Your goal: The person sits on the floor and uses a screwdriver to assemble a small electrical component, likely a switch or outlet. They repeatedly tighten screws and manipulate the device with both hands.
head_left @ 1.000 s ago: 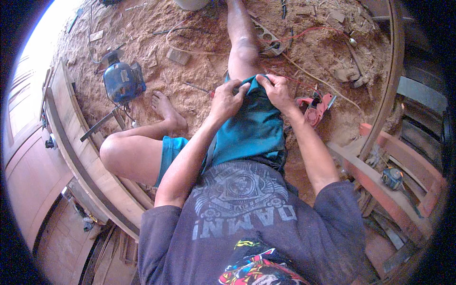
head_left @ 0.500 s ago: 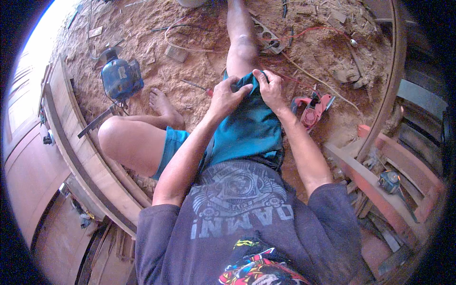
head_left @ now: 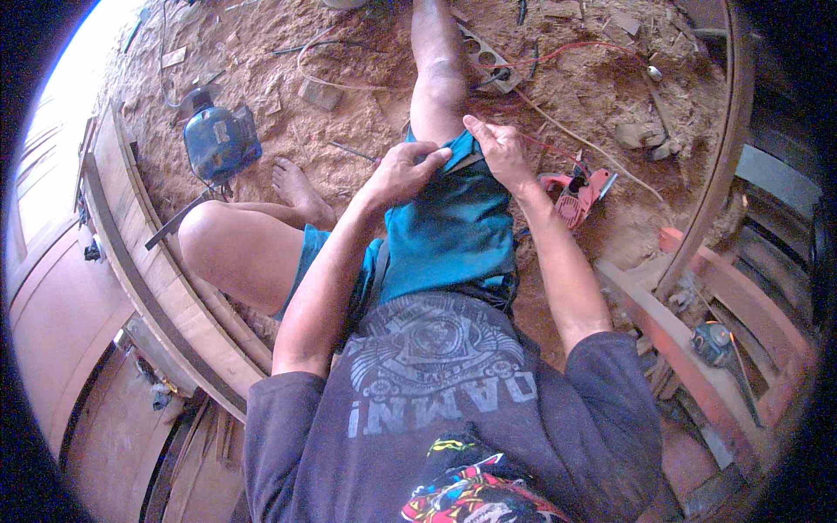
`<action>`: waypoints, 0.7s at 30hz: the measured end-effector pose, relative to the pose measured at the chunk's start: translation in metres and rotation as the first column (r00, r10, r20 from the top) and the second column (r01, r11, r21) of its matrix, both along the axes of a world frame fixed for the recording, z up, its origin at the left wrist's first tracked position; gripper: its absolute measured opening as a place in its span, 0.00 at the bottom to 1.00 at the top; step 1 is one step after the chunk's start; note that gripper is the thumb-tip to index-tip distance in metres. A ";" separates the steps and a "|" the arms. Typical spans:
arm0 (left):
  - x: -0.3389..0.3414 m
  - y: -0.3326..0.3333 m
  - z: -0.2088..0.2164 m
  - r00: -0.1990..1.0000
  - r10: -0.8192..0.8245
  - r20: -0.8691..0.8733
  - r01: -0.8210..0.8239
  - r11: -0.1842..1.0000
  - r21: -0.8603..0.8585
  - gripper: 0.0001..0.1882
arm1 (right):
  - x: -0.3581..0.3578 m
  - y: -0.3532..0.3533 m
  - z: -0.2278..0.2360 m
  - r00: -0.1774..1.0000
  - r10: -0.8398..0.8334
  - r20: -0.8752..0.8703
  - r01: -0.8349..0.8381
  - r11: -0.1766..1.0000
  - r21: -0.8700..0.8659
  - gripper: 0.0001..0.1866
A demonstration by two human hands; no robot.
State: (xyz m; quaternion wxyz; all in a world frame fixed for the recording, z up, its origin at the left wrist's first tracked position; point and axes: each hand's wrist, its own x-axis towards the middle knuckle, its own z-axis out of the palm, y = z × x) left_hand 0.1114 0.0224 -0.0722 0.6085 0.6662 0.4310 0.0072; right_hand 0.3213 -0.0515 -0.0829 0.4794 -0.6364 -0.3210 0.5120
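The hem of my teal shorts [head_left: 449,231] is bunched up over my outstretched right thigh, just above the knee. My left hand [head_left: 404,176] pinches the cloth between thumb and fingers on the hem's left side. Opposite it, my right hand [head_left: 500,159] grips the same hem, its thumb pointing up along the edge. A lighter strip of the cloth's underside shows between the two hands. Beside my left hand lies a thin-shafted screwdriver [head_left: 352,152], its handle mostly hidden. Right of my right wrist rests a red power tool [head_left: 577,202].
A blue power tool [head_left: 220,142] sits left on the sawdust-covered ground. A grey power strip [head_left: 490,63] and trailing cords lie ahead, near a wood block [head_left: 320,94]. Long planks [head_left: 166,248] run along my left; a reddish wooden frame [head_left: 676,344] stands at right.
My right hand has shifted slightly up and outward along the hem, and my left hand slightly down and left. More of the hem's folded underside now shows between them.
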 end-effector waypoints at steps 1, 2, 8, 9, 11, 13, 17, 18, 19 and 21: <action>-0.001 0.002 -0.001 1.000 -0.023 -0.004 0.022 0.999 -0.029 0.24 | 0.003 0.002 0.002 0.998 0.036 0.044 -0.035 0.999 -0.009 0.23; -0.002 0.005 -0.002 0.999 -0.045 -0.008 0.045 0.997 -0.058 0.24 | 0.006 0.002 0.002 0.994 0.071 0.088 -0.070 0.997 -0.020 0.22; 0.002 0.012 0.008 0.990 -0.140 -0.011 0.138 0.983 -0.117 0.25 | 0.010 0.011 -0.014 0.860 -0.169 0.482 0.013 0.951 0.310 0.12; 0.000 0.009 0.008 0.996 -0.085 -0.037 0.081 0.991 -0.102 0.25 | 0.009 0.009 -0.012 0.814 -0.218 0.539 0.066 0.955 0.288 0.13; 0.000 0.003 0.008 0.997 0.022 -0.078 -0.027 0.998 -0.062 0.27 | 0.011 0.001 0.006 0.695 -0.306 0.651 0.176 0.950 0.259 0.13; 0.003 0.004 0.015 0.997 0.030 -0.073 -0.036 0.996 -0.082 0.27 | 0.007 -0.015 0.025 0.781 -0.137 0.610 0.090 0.990 0.107 0.15; 0.004 0.002 0.007 0.995 0.057 -0.082 -0.066 0.990 -0.122 0.28 | -0.005 -0.037 0.013 0.962 -0.006 0.272 0.026 0.997 -0.071 0.14; 0.003 0.001 0.004 0.995 0.074 -0.065 -0.081 0.990 -0.114 0.26 | -0.005 -0.036 0.012 0.982 -0.026 0.189 0.044 0.995 -0.090 0.14; 0.003 0.000 0.002 0.995 0.092 -0.048 -0.096 0.990 -0.106 0.25 | -0.006 -0.036 0.011 0.993 -0.048 0.105 0.059 0.992 -0.110 0.13; 0.004 -0.002 0.000 0.990 0.142 -0.026 -0.144 0.982 -0.122 0.24 | -0.010 -0.039 0.008 0.987 -0.158 -0.009 0.155 0.980 -0.128 0.12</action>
